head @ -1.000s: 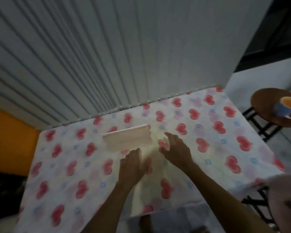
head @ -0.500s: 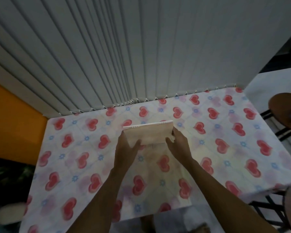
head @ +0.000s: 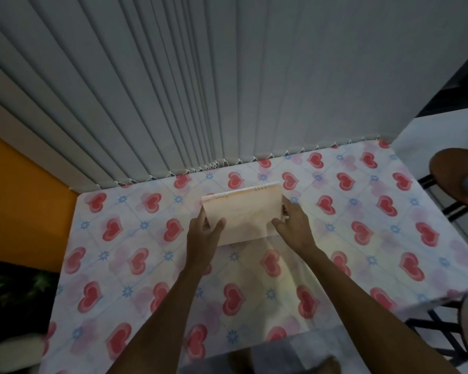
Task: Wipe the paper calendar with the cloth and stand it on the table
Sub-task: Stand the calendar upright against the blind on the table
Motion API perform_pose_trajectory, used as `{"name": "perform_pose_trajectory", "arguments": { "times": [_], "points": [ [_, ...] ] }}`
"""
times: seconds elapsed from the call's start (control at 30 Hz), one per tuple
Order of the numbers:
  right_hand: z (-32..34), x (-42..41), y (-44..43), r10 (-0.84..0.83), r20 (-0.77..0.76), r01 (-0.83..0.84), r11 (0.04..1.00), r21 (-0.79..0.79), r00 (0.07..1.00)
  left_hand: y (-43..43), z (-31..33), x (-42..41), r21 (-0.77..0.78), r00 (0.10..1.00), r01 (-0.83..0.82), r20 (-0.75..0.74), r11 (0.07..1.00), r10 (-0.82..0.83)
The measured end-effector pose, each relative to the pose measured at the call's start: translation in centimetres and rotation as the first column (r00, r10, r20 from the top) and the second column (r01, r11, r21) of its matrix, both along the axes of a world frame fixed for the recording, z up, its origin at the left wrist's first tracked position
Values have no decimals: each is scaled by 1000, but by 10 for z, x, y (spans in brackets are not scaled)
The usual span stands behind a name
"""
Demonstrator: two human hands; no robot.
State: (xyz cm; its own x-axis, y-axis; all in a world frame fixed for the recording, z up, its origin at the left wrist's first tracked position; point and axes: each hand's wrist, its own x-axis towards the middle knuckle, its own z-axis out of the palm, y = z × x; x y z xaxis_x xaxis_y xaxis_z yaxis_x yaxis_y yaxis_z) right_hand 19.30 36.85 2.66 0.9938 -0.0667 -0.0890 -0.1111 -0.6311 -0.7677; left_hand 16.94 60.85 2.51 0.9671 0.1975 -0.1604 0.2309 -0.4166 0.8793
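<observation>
The paper calendar is a pale peach desk calendar with a bound white top edge, standing tilted near the middle of the table. My left hand grips its lower left corner, thumb on the front face. On the other side, my right hand holds its right edge, fingers wrapped behind. The table wears a white cloth printed with red hearts and blue flowers. No wiping cloth is in sight.
Grey vertical blinds hang right behind the table's far edge. A round brown stool with a blue cup on it stands to the right. An orange wall and dark plant leaves lie to the left.
Both hands went from hovering over the table near the calendar to gripping its two sides. The calendar now shows its front face, raised more upright.
</observation>
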Motion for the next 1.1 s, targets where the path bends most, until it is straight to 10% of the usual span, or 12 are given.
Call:
{"name": "perform_pose_trajectory", "arguments": {
  "times": [1.1],
  "points": [
    [3,183,-40,212,-12,-207,967,150,977,-9,8,166,-104,979,100,-169,990,-116]
  ]
}}
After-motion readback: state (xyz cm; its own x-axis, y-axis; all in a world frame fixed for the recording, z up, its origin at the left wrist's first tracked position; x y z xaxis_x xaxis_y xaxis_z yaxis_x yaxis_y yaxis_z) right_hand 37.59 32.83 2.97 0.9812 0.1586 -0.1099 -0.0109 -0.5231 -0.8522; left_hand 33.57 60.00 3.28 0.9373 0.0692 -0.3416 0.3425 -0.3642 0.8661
